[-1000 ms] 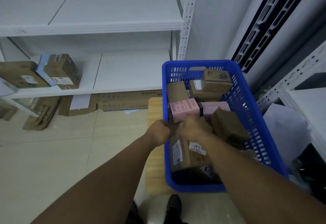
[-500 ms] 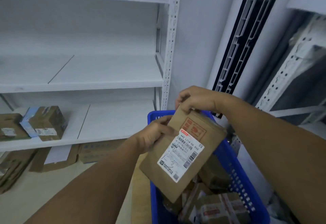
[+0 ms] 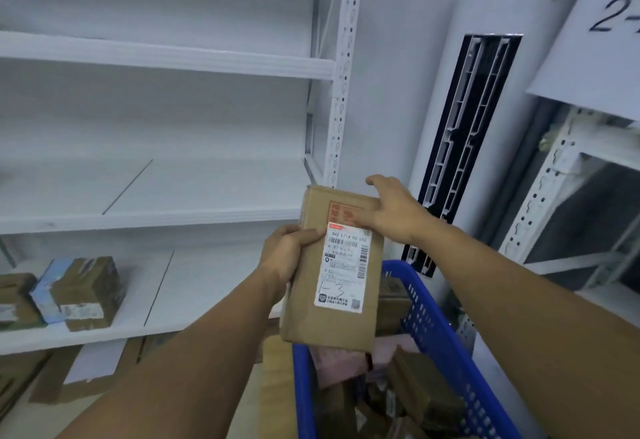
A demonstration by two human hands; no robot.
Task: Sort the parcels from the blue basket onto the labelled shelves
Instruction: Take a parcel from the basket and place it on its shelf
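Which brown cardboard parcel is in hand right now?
The flat brown cardboard parcel with the white shipping label, gripped by the left hand above the blue plastic basket; the others lie inside it or on the white shelf.

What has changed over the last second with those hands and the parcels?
Both hands rose out of the blue basket with a brown parcel, which turned from tilted to nearly upright, label facing the camera. The left hand still grips its left edge; the right hand loosened its pinch on the top and now lies open against the upper right corner. The boxes on the lower shelf stayed put.
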